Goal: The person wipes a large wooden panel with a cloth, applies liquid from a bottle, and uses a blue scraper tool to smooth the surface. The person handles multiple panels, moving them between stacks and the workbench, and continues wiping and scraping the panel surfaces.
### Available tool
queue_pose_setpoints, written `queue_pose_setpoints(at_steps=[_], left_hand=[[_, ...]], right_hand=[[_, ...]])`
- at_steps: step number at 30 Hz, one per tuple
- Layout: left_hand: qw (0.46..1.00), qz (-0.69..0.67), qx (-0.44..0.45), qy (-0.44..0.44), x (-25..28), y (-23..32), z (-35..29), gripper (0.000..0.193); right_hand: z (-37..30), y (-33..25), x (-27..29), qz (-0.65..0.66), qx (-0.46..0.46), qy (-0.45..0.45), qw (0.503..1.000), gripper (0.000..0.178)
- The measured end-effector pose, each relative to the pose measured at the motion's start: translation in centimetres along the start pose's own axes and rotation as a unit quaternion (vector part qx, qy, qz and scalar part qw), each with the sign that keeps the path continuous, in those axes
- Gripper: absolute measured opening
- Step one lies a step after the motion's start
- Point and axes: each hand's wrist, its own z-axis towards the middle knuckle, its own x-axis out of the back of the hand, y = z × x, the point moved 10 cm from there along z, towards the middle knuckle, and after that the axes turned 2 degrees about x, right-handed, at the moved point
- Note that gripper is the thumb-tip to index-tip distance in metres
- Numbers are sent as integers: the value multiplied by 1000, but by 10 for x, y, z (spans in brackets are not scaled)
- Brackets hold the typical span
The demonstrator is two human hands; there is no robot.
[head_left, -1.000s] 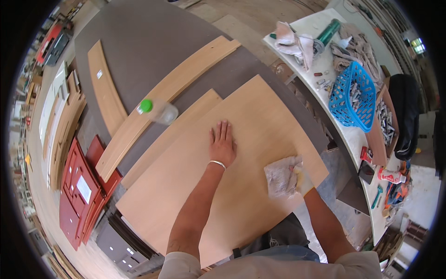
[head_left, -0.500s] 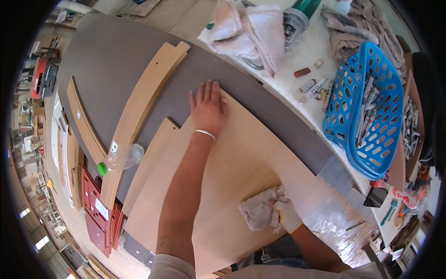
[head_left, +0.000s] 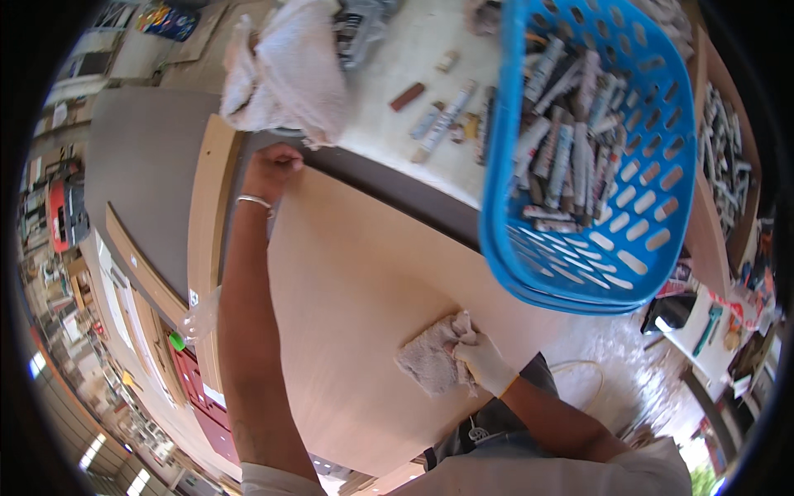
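A broad light-wood panel lies before me on a dark grey surface. At its far left corner is my bare left hand, its fingers curled and closed at the edge; a bracelet circles the wrist. My right hand, in a pale glove, grips a folded, greyish terry cloth. The cloth rests on the panel near its right side, close to my body.
A blue perforated basket full of wax-stick-like pieces looms at the right. Loose sticks and a white rag lie on the white bench. Curved wood strips, a clear bottle with a green cap and dark-red boards are at left.
My view has shifted toward the basket, which appears larger. The left hand has gone from lying flat on the panel to curled fingers at its corner. The right hand still holds the cloth.
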Motion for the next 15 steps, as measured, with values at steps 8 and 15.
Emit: queue_pose_setpoints(at_steps=[8, 15], left_hand=[[997, -35, -65, -33, 12, 2, 19, 14], [988, 127, -68, -46, 30, -32, 36, 10]], right_hand=[[-16, -20, -8, -51, -78, -9, 996, 52], [-4, 1, 1, -23, 3, 15, 1000, 61]])
